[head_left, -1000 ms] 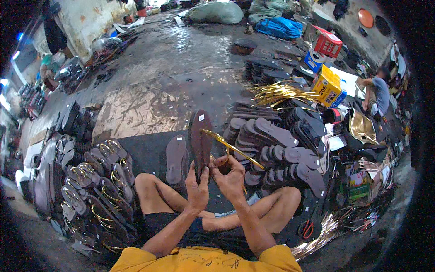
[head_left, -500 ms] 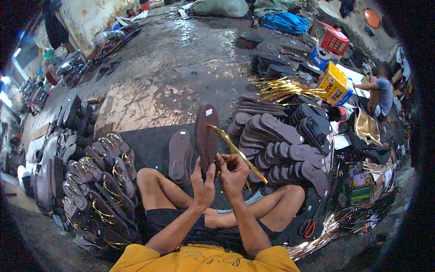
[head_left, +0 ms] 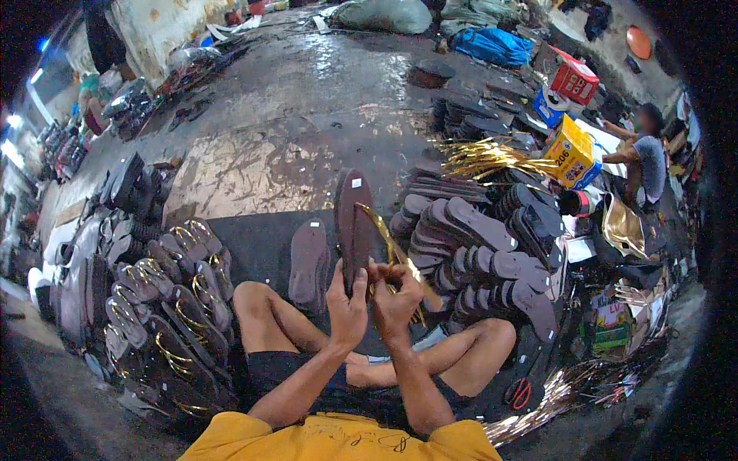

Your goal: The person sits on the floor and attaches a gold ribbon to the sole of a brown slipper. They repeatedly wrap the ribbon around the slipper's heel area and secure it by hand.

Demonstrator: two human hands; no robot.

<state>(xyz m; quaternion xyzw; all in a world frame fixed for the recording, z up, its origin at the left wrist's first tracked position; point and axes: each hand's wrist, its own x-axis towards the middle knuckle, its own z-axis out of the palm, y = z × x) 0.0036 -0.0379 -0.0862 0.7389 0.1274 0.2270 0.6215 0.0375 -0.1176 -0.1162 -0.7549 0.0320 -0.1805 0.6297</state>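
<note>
My left hand (head_left: 347,309) is closed round the lower end of a dark brown sandal sole (head_left: 353,230), held upright in front of me with a small white sticker near its top. A shiny gold strap (head_left: 378,223) comes out of the sole's right side and bends down to my right hand (head_left: 397,300). That hand pinches the strap close to the sole's lower edge; the exact fingertip contact is partly hidden. Part of the strap hangs below and beside the right fingers. Beyond my left hand lies a stack of strapless brown soles (head_left: 308,257).
Sandals with gold straps (head_left: 196,303) crowd the left side. On the right stand rows of bare soles (head_left: 469,223), a bundle of gold strips (head_left: 492,159), a yellow box (head_left: 570,154) and red-handled scissors (head_left: 521,393). A person (head_left: 646,157) sits at the far right.
My right hand has curled more tightly, and the strap's loose end has swung slightly left and blurred. The sole stays upright in my left hand; the whole view has shifted a little.
</note>
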